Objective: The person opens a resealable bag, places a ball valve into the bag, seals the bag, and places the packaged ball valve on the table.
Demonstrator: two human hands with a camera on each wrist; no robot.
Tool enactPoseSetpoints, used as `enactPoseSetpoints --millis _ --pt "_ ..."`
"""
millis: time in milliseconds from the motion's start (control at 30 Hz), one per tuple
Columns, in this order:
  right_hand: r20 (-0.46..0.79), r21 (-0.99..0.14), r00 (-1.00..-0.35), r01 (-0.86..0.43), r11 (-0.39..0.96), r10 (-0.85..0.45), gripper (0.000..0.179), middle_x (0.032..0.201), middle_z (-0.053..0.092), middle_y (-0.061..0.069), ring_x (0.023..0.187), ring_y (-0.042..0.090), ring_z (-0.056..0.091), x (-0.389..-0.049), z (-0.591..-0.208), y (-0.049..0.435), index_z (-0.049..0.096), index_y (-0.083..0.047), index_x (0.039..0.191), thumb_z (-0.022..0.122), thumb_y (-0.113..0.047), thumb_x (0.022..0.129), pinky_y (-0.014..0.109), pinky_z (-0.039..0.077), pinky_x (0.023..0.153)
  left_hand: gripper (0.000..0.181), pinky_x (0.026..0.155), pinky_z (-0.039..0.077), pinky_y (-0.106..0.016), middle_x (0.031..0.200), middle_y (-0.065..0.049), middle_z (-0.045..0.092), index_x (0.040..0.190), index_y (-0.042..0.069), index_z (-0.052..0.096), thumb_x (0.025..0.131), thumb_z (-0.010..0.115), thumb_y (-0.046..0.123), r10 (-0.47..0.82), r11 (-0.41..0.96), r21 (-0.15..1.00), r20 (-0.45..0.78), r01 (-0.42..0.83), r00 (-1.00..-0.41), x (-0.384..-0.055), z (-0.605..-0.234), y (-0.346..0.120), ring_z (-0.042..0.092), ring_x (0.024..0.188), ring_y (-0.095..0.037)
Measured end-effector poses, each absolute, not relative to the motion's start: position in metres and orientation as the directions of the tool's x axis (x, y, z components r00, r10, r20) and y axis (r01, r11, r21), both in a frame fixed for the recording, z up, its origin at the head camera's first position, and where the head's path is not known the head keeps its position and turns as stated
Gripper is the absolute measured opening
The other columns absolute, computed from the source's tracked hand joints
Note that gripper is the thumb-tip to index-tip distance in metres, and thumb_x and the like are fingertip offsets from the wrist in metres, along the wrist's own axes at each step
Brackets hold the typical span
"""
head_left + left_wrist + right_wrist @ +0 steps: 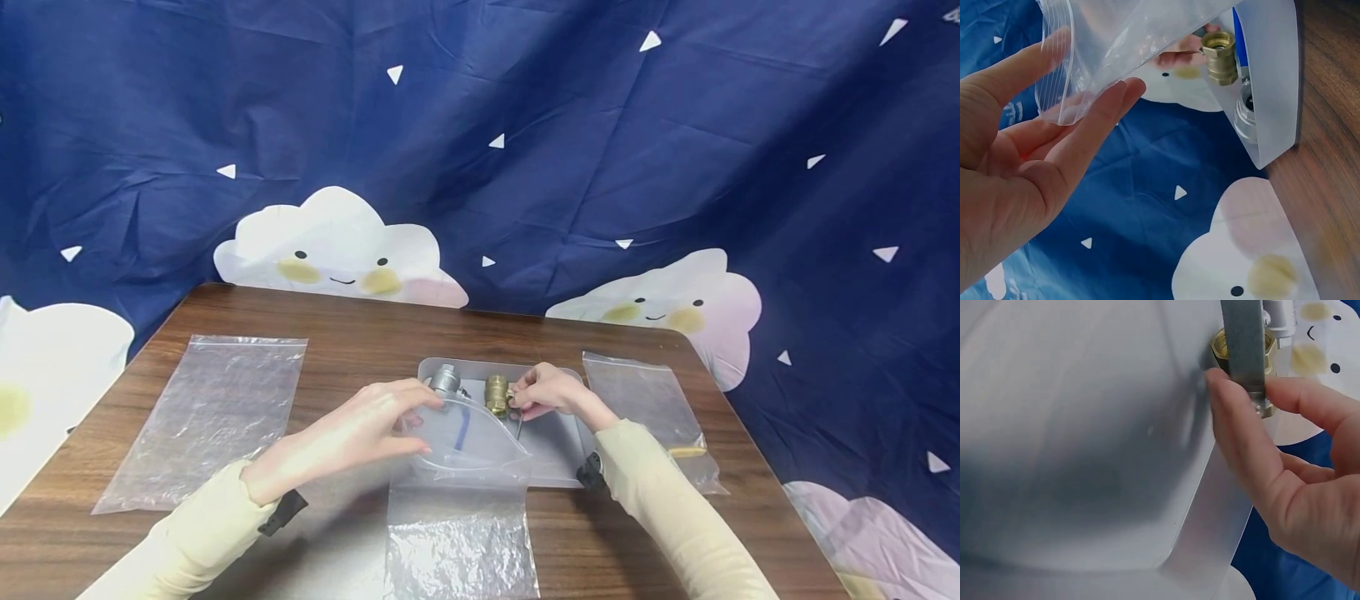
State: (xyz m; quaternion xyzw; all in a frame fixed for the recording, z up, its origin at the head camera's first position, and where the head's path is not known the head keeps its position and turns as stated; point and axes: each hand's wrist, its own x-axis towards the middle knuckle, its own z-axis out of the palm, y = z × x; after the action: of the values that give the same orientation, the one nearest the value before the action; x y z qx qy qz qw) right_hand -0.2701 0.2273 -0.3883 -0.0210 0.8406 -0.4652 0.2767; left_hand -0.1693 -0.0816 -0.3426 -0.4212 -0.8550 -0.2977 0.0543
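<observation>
My right hand (551,389) pinches the flat metal lever (1244,344) of a brass ball valve (497,395) between thumb and fingers. That valve is upright in a shallow pale tray (555,454). Left of it in the tray is a silver valve (446,380) with a blue lever (462,427), seen through plastic. My left hand (352,429) has its thumb and fingers spread at the mouth of a clear zip bag (461,542). The bag's mouth gapes in front of the tray, and its lower part reaches toward the table's near side.
A flat clear zip bag (217,417) lies left on the wooden table (360,333). Another clear bag (637,392), with a yellow strip (686,452) in it, lies right of the tray. A blue cloth (525,83) with clouds hangs behind the table.
</observation>
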Motion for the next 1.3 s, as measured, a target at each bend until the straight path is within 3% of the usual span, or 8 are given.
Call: enactPoseSetpoints --millis 167,400,600,933,1300 --pt "-0.398 -0.818 -0.874 0.201 0.539 -0.278 0.035 0.080 0.074 0.007 0.071 0.009 0.070 -0.266 -0.388 0.227 0.059 0.018 0.115 0.067 0.002 0.086 0.025 0.063 0.069 0.043 0.078 0.058 -0.021 0.119 -0.008 0.070 0.120 0.002 0.065 0.082 0.079 0.017 0.688 0.466 0.468 0.342 0.751 -0.640 -0.170 -0.343 -0.082 0.071 0.088 -0.013" --pt "-0.330 -0.807 -0.918 0.154 0.570 -0.220 0.036 0.089 0.075 0.017 0.074 0.014 0.073 -0.256 -0.381 0.229 0.063 0.014 0.113 0.071 -0.001 0.081 0.025 0.063 0.069 0.043 0.079 0.058 -0.022 0.119 -0.008 0.070 0.120 0.002 0.065 0.082 0.080 0.017 0.688 0.473 0.467 0.333 0.747 -0.644 -0.170 -0.343 -0.081 0.070 0.088 -0.012" --pt "-0.284 -0.823 -0.937 0.129 0.553 -0.204 0.038 0.091 0.075 0.014 0.075 0.013 0.072 -0.249 -0.369 0.233 0.063 0.011 0.114 0.071 -0.003 0.080 0.025 0.062 0.070 0.042 0.077 0.058 -0.021 0.118 -0.008 0.070 0.120 0.002 0.065 0.083 0.079 0.016 0.694 0.465 0.479 0.326 0.744 -0.643 -0.170 -0.344 -0.080 0.070 0.088 -0.013" --pt "-0.183 -0.863 -0.956 0.044 0.503 -0.230 0.044 0.109 0.070 0.023 0.078 0.008 0.070 -0.232 -0.324 0.235 0.060 0.011 0.122 0.070 -0.004 0.082 0.030 0.063 0.079 0.040 0.077 0.058 -0.020 0.116 -0.005 0.069 0.118 0.004 0.065 0.083 0.079 0.017 0.700 0.455 0.487 0.322 0.745 -0.638 -0.171 -0.342 -0.081 0.071 0.087 -0.015" --pt "-0.021 -0.821 -0.971 -0.120 0.558 -0.240 0.041 0.116 0.071 0.022 0.083 0.004 0.070 -0.199 -0.270 0.236 0.064 0.001 0.122 0.071 -0.007 0.082 0.023 0.061 0.075 0.039 0.075 0.057 -0.019 0.114 -0.005 0.069 0.118 0.004 0.065 0.084 0.078 0.016 0.713 0.458 0.478 0.306 0.749 -0.631 -0.174 -0.340 -0.076 0.069 0.087 -0.012"
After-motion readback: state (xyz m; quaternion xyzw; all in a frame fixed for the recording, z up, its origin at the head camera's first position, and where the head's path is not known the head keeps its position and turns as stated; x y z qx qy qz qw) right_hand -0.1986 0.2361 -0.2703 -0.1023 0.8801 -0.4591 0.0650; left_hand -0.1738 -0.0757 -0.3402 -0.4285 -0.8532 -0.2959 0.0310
